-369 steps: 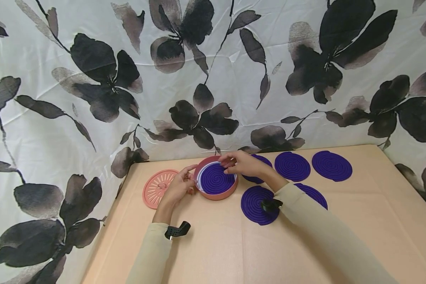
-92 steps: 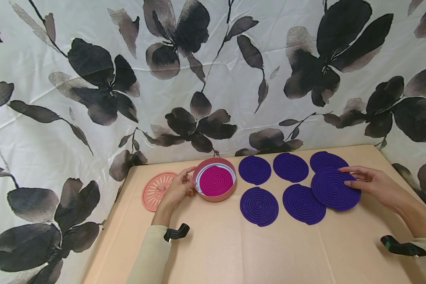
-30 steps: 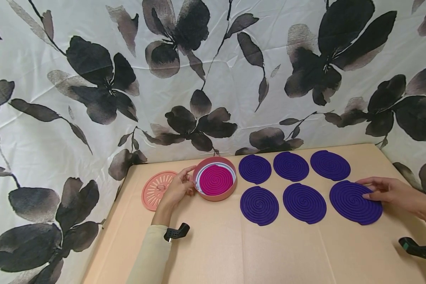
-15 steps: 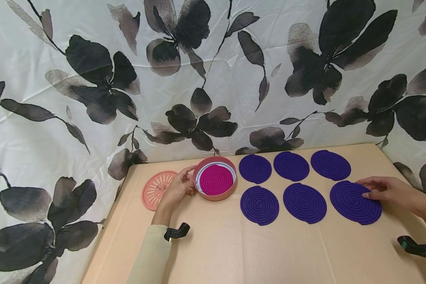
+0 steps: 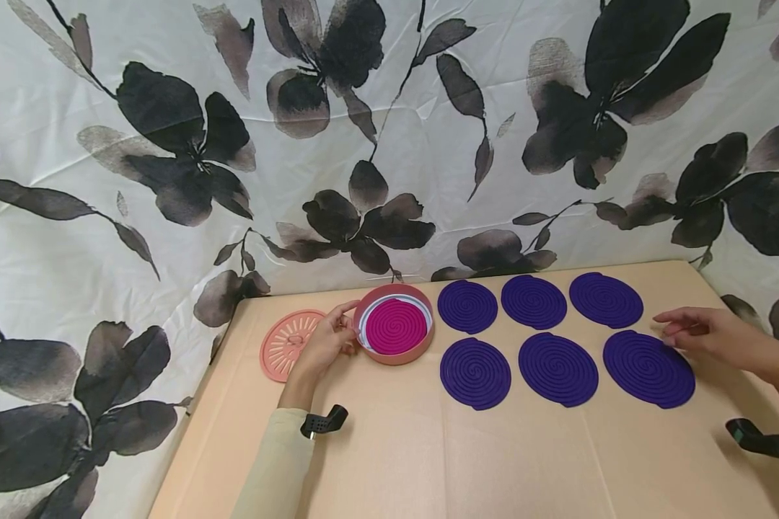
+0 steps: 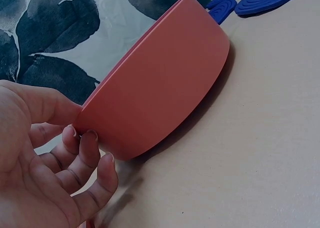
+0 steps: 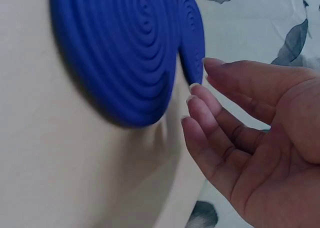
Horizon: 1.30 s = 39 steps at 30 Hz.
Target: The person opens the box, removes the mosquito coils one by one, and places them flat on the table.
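Observation:
My left hand [image 5: 323, 344] grips the left side of a round, coral-red coaster holder [image 6: 155, 78], with fingers at its rim and wall. Inside the holder a pink spiral coaster [image 5: 396, 327] lies within a white ring. Over on the right, my right hand [image 5: 720, 335] hovers just off the edge of the front-right blue spiral coaster [image 5: 649, 368]. Its fingers are loosely bent and hold nothing; the right wrist view shows a gap between the fingertips [image 7: 192, 119] and that coaster.
More blue coasters lie flat in two rows: back ones [image 5: 467, 306], [image 5: 534, 301], [image 5: 606, 299] and front ones [image 5: 475, 373], [image 5: 558, 369]. A coral slotted lid [image 5: 288, 342] lies left of the holder. Floral fabric [image 5: 389, 144] hangs behind the table [image 5: 389, 461].
The right hand has laid the last blue coaster at the front right, let go and drawn slightly back. Earlier, blue coasters came out of the holder, baring the pink one. Left hand stays put.

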Tool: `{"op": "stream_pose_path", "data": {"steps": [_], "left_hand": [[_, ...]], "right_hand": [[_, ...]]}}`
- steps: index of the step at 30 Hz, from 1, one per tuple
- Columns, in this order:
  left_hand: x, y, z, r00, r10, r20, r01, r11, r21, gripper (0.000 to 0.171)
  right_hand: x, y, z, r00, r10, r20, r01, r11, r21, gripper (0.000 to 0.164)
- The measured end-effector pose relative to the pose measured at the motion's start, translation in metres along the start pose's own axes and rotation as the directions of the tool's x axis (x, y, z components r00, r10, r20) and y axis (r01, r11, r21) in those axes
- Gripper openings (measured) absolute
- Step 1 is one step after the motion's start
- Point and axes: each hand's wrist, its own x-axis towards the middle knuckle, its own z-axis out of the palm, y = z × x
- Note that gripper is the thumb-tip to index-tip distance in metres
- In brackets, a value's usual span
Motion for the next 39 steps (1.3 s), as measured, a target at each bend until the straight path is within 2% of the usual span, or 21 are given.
{"op": "stream_pose_path", "data": {"steps": [3, 8, 17, 25, 33, 39], "left_hand": [[0.003, -0.007, -0.001, 1.0, 0.009, -0.012, -0.009, 1.0, 0.007, 0.063], [0.001, -0.008, 0.001, 0.999, 0.021, -0.026, -0.02, 1.0, 0.022, 0.062], [0.0, -0.009, 0.002, 0.999, 0.031, -0.021, -0.031, 0.999, 0.021, 0.061], [-0.002, -0.009, 0.003, 0.999, 0.023, -0.028, -0.023, 1.0, 0.006, 0.061], [-0.003, -0.01, 0.003, 0.999, 0.02, -0.031, -0.02, 1.0, 0.012, 0.061], [-0.004, -0.009, 0.002, 0.999, 0.023, -0.037, -0.023, 1.0, 0.006, 0.061]], "right_hand": [[0.004, -0.01, -0.001, 1.0, -0.008, -0.021, 0.008, 1.0, -0.023, 0.04], [0.01, -0.024, 0.001, 0.999, -0.03, -0.041, 0.028, 0.999, -0.041, 0.039], [0.019, -0.04, 0.006, 0.994, -0.105, -0.04, 0.106, 0.994, 0.018, 0.035], [0.033, -0.054, 0.011, 0.986, -0.164, 0.009, 0.162, 0.979, 0.127, 0.033], [0.044, -0.073, 0.019, 0.99, -0.132, 0.042, 0.127, 0.987, 0.094, 0.039], [0.054, -0.085, 0.025, 0.983, -0.18, 0.043, 0.176, 0.981, 0.087, 0.037]]}}
